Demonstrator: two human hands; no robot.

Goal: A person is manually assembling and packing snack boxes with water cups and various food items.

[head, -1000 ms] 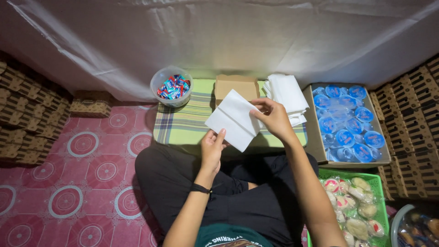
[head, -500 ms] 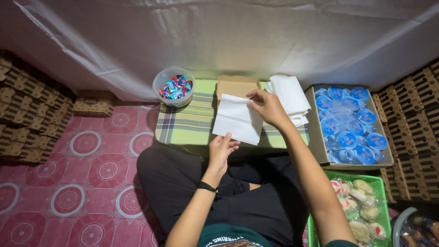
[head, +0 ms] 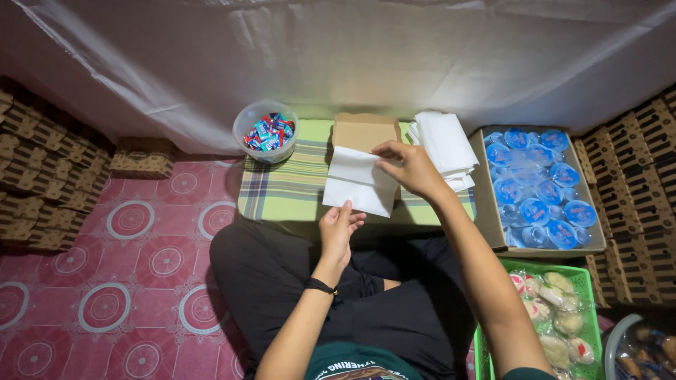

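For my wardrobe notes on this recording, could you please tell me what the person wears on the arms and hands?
Both forearms are bare, with no sleeves showing on them and no gloves. The left hand has a thin black band around its wrist. The right hand shows no band or ring that I can make out. At the bottom edge, a dark green top with pale lettering appears.

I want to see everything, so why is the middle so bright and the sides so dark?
Head view: light falls on the white sheet and the paper between the left hand and right hand, both sharp; the stacked boxes at the edges lie in shadow, and the bowl in the corner is dim and cut off.
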